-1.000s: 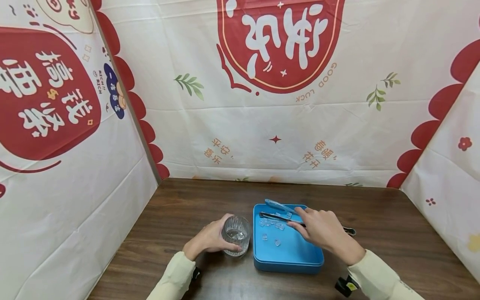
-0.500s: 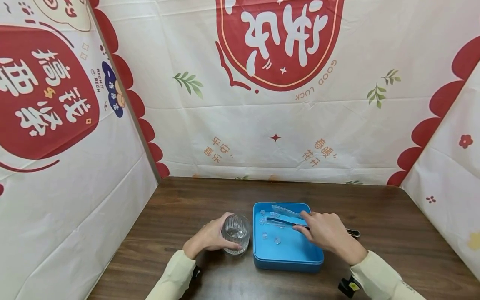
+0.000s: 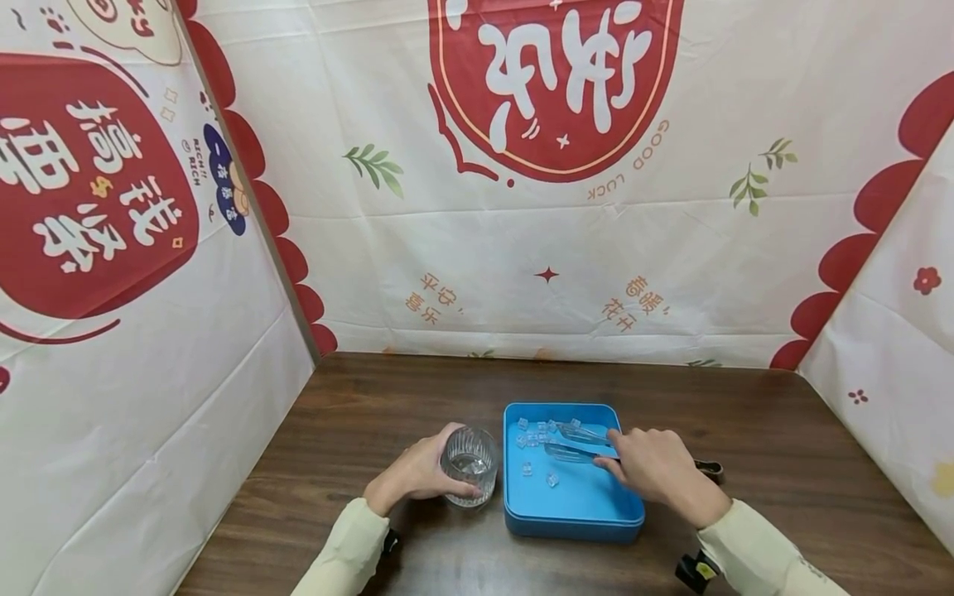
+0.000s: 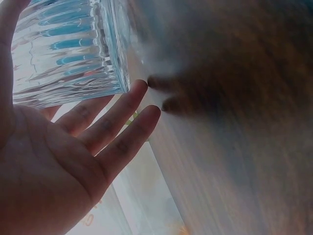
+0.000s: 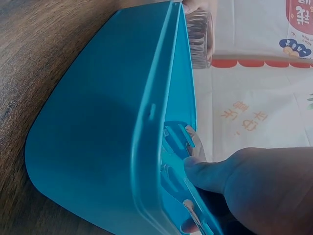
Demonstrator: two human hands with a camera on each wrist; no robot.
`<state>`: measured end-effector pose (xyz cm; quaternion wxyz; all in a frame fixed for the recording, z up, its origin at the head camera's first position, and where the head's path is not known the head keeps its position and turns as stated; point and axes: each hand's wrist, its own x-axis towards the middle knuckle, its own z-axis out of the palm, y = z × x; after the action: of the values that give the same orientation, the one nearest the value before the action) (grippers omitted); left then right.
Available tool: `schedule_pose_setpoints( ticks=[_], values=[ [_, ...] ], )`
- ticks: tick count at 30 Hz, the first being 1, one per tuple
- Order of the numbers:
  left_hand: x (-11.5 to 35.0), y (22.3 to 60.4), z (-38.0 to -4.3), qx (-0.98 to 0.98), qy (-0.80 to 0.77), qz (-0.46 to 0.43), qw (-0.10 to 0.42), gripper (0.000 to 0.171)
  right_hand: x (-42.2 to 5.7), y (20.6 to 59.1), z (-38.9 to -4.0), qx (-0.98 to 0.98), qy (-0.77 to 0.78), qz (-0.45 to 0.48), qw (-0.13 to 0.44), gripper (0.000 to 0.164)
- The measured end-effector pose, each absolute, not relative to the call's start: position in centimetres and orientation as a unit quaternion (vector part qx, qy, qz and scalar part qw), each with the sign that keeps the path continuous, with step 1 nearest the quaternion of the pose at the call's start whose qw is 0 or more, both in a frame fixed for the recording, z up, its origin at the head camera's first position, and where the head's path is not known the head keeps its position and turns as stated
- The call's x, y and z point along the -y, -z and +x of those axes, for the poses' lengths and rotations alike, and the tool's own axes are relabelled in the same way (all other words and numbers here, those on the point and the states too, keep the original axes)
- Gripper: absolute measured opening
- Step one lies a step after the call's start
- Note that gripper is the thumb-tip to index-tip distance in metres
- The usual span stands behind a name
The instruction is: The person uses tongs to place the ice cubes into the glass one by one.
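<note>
My left hand [image 3: 417,470] holds a ribbed clear glass [image 3: 469,465] upright on the table, thumb on its near side. In the left wrist view, the glass [image 4: 68,54] sits between thumb and fingers, and the lower fingertips reach the tabletop. My right hand [image 3: 656,465] grips a pair of metal tongs [image 3: 572,454], whose two arms are spread low over a blue box [image 3: 574,505]. Several small clear cubes [image 3: 532,440] lie in the box, mostly at its far left, near the tongs' tips. The right wrist view shows the thumb [image 5: 210,174] pressed on the tongs over the rim.
The glass stands just left of the box on a dark wood table [image 3: 358,397]. White printed cloth walls [image 3: 522,248] rise behind the table and at both sides. Dark wrist cameras [image 3: 696,571] are strapped below the sleeves.
My right hand has drawn the tongs a little to the right and nearer me, with the tips lower over the box. My left hand and the glass have stayed put.
</note>
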<state>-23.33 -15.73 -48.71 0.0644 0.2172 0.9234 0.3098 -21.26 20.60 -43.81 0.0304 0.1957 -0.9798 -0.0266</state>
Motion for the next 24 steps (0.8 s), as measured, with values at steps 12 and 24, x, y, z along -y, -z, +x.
schedule_pose_setpoints(
  ticks=[12,24],
  values=[
    [15.75,48.69,-23.34,-0.923,-0.312,0.215,0.071,0.094,-20.62,44.07,-21.39,0.98,0.026,0.194,0.024,0.05],
    [15.79,48.63,-23.41,-0.92,-0.318,0.218,0.073,0.092,-20.42,44.51,-21.61,0.98,0.024,0.195,0.022,0.047]
  ],
)
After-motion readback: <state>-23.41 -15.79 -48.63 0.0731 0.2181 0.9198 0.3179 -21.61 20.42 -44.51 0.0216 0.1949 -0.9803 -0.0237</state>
